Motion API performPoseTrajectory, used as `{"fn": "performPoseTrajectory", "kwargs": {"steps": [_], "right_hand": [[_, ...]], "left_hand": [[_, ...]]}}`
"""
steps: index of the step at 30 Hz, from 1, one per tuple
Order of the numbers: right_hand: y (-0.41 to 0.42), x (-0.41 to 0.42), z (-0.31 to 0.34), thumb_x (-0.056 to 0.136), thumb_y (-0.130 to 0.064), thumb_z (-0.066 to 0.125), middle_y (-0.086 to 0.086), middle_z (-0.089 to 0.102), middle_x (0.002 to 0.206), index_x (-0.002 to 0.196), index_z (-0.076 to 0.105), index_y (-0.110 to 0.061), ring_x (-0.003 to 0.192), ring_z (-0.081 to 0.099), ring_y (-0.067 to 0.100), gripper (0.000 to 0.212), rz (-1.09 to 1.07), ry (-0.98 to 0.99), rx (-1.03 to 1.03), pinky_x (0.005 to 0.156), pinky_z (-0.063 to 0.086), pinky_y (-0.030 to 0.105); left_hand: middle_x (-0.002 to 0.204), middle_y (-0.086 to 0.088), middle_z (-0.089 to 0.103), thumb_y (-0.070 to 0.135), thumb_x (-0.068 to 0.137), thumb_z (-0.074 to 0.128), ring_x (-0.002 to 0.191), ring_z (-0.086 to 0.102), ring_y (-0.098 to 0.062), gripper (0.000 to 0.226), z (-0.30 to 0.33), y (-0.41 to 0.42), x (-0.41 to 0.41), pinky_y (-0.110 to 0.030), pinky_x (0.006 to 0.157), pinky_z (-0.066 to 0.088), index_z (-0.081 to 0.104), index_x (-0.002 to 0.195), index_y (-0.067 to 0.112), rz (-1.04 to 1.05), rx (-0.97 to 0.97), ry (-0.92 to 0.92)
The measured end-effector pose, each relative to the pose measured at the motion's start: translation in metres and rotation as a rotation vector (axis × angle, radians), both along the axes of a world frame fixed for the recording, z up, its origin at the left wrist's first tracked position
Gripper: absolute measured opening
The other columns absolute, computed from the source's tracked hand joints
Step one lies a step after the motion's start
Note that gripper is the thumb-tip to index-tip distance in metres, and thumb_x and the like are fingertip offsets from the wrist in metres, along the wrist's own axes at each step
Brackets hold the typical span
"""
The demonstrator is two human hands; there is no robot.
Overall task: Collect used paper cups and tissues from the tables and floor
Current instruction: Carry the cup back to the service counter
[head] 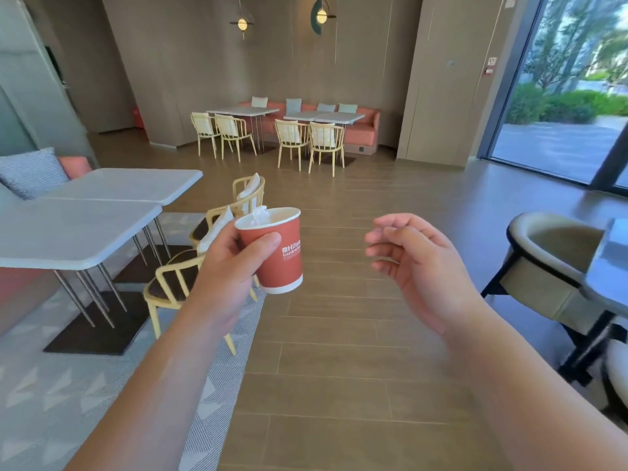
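Note:
My left hand (pixel 234 266) grips a red paper cup (pixel 277 256) with a white logo, held up at chest height and tilted slightly. A crumpled white tissue (pixel 259 214) pokes out of the cup's top. My right hand (pixel 411 263) hovers to the right of the cup, apart from it, fingers loosely curled and holding nothing.
White tables (pixel 78 229) with yellow wooden chairs (pixel 173 280) stand at the left on a patterned rug. A padded chair (pixel 543 266) and a grey table (pixel 608 266) are at the right. More tables and a pink bench (pixel 360 127) line the far wall. Wooden floor (pixel 339 334) lies ahead.

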State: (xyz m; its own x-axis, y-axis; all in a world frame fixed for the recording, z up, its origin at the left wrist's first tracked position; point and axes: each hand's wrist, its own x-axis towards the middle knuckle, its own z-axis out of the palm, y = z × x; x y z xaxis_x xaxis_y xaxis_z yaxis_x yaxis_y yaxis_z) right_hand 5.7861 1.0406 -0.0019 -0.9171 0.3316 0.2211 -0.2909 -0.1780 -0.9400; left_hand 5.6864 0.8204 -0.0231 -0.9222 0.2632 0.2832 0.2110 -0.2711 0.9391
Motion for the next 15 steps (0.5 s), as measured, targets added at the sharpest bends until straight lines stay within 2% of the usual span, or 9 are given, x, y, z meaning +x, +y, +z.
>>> {"fn": "performPoseTrajectory", "kwargs": {"steps": [6,10,15], "right_hand": [[0.018,-0.115,0.010,0.081,-0.020,0.058,0.003,0.071,0.089,0.087,0.070,-0.024,0.078,0.064,0.016,0.014,-0.086,-0.003,0.061,0.074,0.047,0.033],[0.021,-0.173,0.005,0.078,-0.024,0.061,-0.002,0.071,0.084,0.085,0.069,-0.024,0.080,0.063,0.015,0.010,-0.139,-0.019,0.190,0.076,0.050,0.033],[0.040,-0.245,0.005,0.077,-0.025,0.061,0.002,0.072,0.088,0.086,0.070,-0.024,0.081,0.064,0.017,0.012,-0.125,-0.022,0.124,0.077,0.049,0.036]], "left_hand": [[0.103,0.003,0.077,0.045,0.060,0.079,0.097,0.072,-0.012,0.055,0.007,0.021,-0.137,-0.043,0.090,0.055,0.069,0.110,0.024,-0.024,0.025,-0.037],[0.115,-0.010,0.074,0.043,0.063,0.078,0.107,0.069,-0.026,0.065,0.000,0.044,-0.194,-0.051,0.096,0.053,0.067,0.120,0.015,-0.091,0.020,-0.045],[0.106,0.000,0.076,0.042,0.062,0.078,0.099,0.071,-0.014,0.063,-0.002,0.065,-0.262,-0.038,0.088,0.056,0.066,0.119,0.017,-0.106,0.013,-0.056]]}}
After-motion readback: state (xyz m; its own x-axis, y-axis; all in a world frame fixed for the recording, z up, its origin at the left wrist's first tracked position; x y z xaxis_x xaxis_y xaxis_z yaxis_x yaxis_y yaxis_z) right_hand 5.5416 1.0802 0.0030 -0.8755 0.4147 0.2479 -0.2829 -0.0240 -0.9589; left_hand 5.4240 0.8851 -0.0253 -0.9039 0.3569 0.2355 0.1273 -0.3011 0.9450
